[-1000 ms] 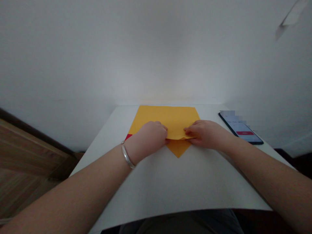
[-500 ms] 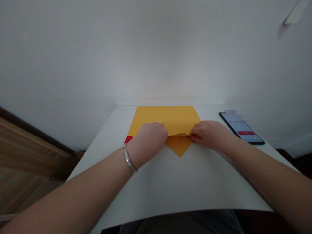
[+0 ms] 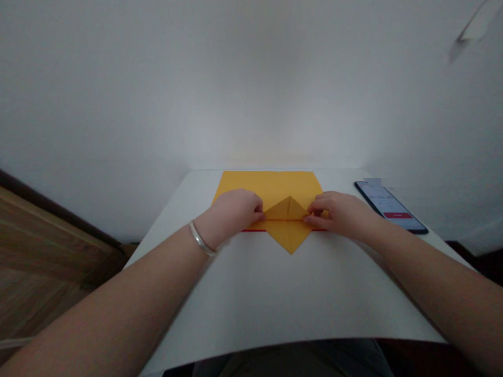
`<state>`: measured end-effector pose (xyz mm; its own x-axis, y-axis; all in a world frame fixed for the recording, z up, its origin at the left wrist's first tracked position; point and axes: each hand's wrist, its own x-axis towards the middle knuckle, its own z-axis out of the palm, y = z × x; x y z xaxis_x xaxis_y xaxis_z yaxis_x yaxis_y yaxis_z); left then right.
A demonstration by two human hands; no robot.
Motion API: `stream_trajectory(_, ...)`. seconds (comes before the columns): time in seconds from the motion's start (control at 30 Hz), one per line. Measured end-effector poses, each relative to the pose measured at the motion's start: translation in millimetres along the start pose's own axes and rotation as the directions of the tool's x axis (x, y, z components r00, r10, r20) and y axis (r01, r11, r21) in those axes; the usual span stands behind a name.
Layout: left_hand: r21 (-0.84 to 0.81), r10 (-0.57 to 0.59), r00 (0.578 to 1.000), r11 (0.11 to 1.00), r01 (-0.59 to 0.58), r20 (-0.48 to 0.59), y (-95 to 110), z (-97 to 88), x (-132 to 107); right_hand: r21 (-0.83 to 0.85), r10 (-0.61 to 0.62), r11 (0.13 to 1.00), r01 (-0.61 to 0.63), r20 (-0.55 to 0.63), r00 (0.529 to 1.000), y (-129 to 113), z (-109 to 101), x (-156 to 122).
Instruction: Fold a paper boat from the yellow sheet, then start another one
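Note:
A sheet of yellow paper [image 3: 271, 183] lies flat at the far part of the white table, with a thin red strip along its near edge. At its near side a folded flap forms a diamond, one point toward the wall and one toward me, with a straight crease across its middle. My left hand [image 3: 239, 208], with a silver bracelet at the wrist, is closed, thumb and fingers on the paper by the flap's left corner. By the right corner, my right hand [image 3: 340, 213] pinches the fold between thumb and fingertips.
On the table's right side lies a smartphone [image 3: 389, 206] with a lit screen, close to my right forearm. The white table [image 3: 291, 298] meets a pale wall behind the paper. Wooden furniture [image 3: 47, 272] stands at the left.
The flap's upper part now lies opened into a point toward the wall, where it was a narrow raised fold. My left hand has shifted slightly left and away from me, uncovering the red edge.

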<state>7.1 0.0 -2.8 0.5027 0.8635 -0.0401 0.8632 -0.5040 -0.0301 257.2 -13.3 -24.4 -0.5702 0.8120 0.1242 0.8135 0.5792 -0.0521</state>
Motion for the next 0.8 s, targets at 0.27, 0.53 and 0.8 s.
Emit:
stream_trajectory(0.27,-0.197,0.06,0.998,0.979,-0.055,0.018,-10,5.7,6,0.273,0.167,0.951,-0.143,-0.066,0.984,-16,16,9)
stream_trajectory(0.53,-0.354,0.067,0.992,0.935,-0.024,0.11,-18,11.7,13,0.267,0.284,0.924,-0.274,0.0,0.959,-10,23,21)
stream_trajectory(0.8,-0.295,0.065,0.988,0.955,-0.02,0.143,-13,8.1,11,0.155,0.301,0.943,-0.294,-0.029,0.953,-19,21,18)
